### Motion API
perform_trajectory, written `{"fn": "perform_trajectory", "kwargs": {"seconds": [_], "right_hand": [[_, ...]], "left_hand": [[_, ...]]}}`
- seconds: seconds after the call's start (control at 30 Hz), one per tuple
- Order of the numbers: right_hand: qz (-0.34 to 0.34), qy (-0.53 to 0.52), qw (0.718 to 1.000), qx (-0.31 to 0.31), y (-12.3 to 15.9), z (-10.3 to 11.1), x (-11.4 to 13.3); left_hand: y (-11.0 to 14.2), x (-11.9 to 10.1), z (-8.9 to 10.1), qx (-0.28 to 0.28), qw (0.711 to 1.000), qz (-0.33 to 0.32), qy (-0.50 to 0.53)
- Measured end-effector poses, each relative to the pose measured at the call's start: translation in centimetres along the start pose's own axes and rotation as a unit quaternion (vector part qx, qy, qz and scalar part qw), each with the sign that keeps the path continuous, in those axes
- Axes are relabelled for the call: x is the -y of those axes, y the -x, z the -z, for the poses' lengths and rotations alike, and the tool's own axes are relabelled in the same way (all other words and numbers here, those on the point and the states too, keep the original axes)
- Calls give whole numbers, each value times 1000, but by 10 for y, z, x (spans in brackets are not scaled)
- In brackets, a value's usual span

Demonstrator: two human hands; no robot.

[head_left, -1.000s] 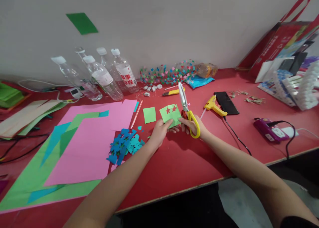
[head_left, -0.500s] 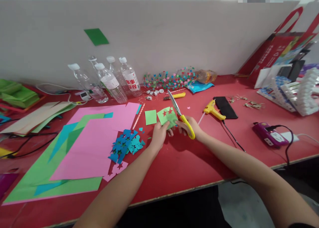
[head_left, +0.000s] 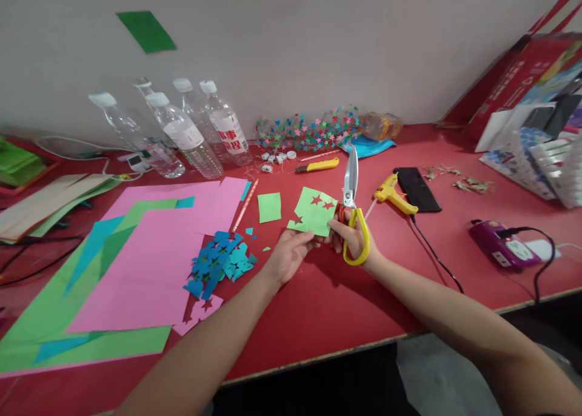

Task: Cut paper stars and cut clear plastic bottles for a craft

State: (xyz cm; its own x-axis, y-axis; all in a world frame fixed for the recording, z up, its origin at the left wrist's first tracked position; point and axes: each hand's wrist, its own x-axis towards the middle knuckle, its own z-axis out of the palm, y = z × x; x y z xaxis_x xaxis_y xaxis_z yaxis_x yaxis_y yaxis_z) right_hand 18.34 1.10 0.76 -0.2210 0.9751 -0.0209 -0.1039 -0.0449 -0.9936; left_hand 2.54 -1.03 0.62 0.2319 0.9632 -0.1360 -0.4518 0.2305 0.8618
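Left hand [head_left: 291,253]: I see it pinching the lower edge of the star-cut green paper [head_left: 314,217].
Right hand [head_left: 359,237]: gripping the scissors [head_left: 348,196], blades pointing forward, and touching the paper's near right corner.
Paper position: between and just beyond my hands.
Green square [head_left: 270,208]: on the counter [head_left: 309,325], beyond my left hand.

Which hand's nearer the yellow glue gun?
Right. The right hand, holding the scissors, is just left of the glue gun; the left hand, holding the green paper, is farther left.
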Motion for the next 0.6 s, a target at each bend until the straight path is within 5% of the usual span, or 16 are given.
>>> {"fn": "perform_trajectory", "kwargs": {"seconds": [0.2, 0.33, 0.47, 0.6], "right_hand": [[-16, 126, 991, 34, 7, 0, 8], [1, 209, 978, 28, 2, 9, 13], [45, 387, 921, 9, -3, 17, 19], [24, 444, 895, 23, 1, 17, 26]], "left_hand": [[4, 10, 1, -125, 975, -35, -182], [-3, 8, 6, -108, 985, -1, -133], [-6, 3, 13, -112, 987, -6, -118], [-5, -4, 21, -153, 983, -44, -87]]}}
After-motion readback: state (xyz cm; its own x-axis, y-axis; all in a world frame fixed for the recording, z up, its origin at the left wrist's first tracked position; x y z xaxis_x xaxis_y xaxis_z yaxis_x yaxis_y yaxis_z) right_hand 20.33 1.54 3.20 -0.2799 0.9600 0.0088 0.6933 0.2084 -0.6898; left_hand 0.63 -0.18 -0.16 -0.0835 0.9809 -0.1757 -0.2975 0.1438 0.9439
